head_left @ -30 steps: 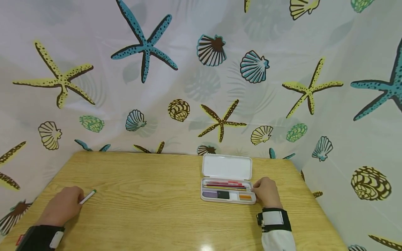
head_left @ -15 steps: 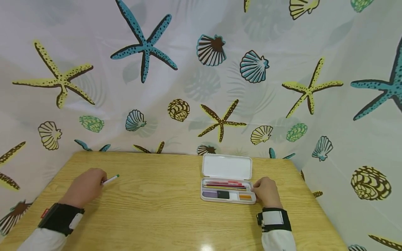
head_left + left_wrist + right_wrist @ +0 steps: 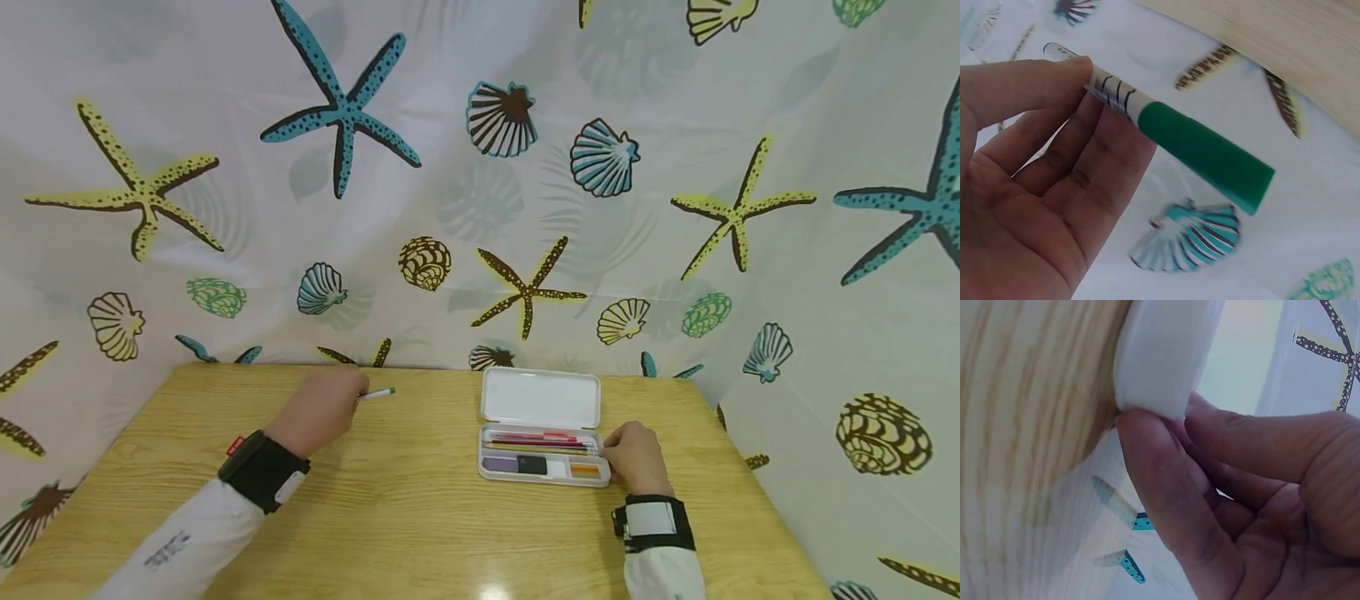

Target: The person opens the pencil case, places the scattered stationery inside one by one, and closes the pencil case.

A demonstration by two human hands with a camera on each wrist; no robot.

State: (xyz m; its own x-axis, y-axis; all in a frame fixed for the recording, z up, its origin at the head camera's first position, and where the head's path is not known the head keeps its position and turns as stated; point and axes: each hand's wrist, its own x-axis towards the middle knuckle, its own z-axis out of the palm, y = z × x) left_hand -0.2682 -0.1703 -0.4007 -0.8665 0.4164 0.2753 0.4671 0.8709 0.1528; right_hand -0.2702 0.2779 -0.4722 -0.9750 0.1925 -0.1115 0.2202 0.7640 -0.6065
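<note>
A wooden table is set in a corner hung with a white curtain printed with starfish and shells.

Nearest the viewer, at the table's right, the right hand is laid against the right end of an open white case. In the right wrist view its fingers are curled against the case's rounded white edge, a hold that is judged to steady the case on the table. In the tray, red and yellow sticks are lined up along the far compartment, and small purple, black, white and orange blocks are seated in the near one. The lid is swung back, tilted up toward the curtain, so that the tray is left open from above.

Further back and to the left, a pen is pinched between thumb and fingers of the left hand, just above the table. Its green cap is pointed toward the case, from which it is kept apart.
</note>
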